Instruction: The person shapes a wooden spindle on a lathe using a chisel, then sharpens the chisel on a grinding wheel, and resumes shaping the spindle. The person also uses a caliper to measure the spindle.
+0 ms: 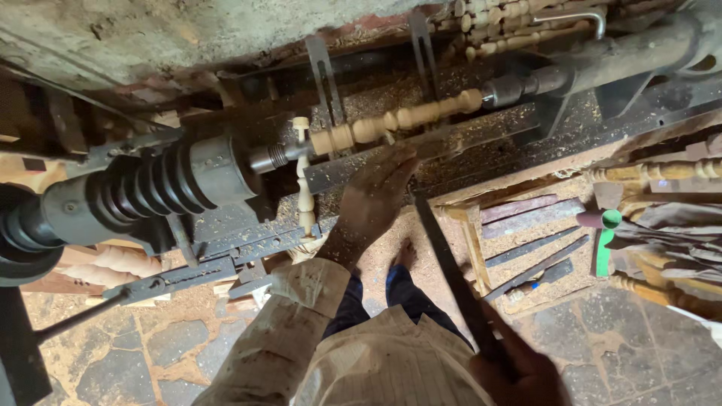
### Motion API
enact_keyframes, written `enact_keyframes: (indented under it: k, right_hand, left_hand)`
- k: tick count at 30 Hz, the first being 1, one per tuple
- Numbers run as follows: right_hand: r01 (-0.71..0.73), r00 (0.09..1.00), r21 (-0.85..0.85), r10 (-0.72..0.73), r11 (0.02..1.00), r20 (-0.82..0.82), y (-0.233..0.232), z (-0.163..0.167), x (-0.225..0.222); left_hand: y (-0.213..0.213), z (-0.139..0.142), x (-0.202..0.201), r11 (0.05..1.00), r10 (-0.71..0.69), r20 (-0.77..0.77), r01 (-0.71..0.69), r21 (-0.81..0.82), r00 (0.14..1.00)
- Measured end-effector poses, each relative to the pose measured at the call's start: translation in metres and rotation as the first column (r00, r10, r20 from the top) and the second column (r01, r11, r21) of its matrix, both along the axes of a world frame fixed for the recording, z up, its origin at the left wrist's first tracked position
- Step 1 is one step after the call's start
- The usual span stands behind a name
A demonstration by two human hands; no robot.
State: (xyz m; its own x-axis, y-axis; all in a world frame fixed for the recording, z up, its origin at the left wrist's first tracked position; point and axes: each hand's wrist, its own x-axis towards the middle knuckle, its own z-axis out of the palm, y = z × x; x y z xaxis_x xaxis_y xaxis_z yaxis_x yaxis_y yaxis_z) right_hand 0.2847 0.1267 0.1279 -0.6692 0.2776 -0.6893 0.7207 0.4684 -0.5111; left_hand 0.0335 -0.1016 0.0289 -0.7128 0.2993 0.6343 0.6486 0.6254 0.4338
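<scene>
Between the lathe's dark headstock (143,184) and its tailstock (526,84), a pale turned spindle (395,120) sits mounted, its length cut into beads and coves, the wood light and freshly shaped. Just below it runs the flat metal tool rest (451,139), dusted with shavings. Left hand (372,199) lies on the rest, fingers spread and flat, gripping nothing, just short of the spindle. Right hand (519,372) is wrapped tight around the handle of a long dark chisel (451,274), whose blade reaches up toward the rest's edge. Sawdust-covered floor (391,256) shows beneath; loose chisels (534,252) crowd a tray to the right.
</scene>
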Motion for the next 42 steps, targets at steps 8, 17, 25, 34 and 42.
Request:
enact_keyframes:
  k: [8,17,25,34,42]
  right_hand:
    - [-0.286,0.930,-0.008,0.280,0.958,0.237,0.137,0.023,-0.089]
    - [-0.304,0.925,-0.149,0.329,0.941,0.191,0.192,0.006,-0.130]
    - [0.180,0.971,-0.219,-0.138,0.959,0.195,0.071,0.026,-0.045]
    - [0.196,0.979,-0.156,-0.201,0.968,-0.022,-0.053,0.025,-0.001]
    - [0.280,0.960,-0.055,-0.278,0.959,0.034,-0.020,0.033,0.013]
  left_hand:
    - [0.007,-0.007,0.002,0.997,0.015,0.079,-0.021,0.074,0.997]
    - [0.014,-0.008,0.002,0.994,0.105,0.107,-0.108,0.025,0.989]
    - [0.005,0.002,0.002,0.999,0.041,0.087,-0.041,-0.005,0.995]
    - [-0.004,0.006,0.000,0.998,-0.054,0.011,0.054,-0.037,0.998]
    - [0.023,0.015,-0.002,0.976,-0.217,0.039,0.216,0.015,0.975]
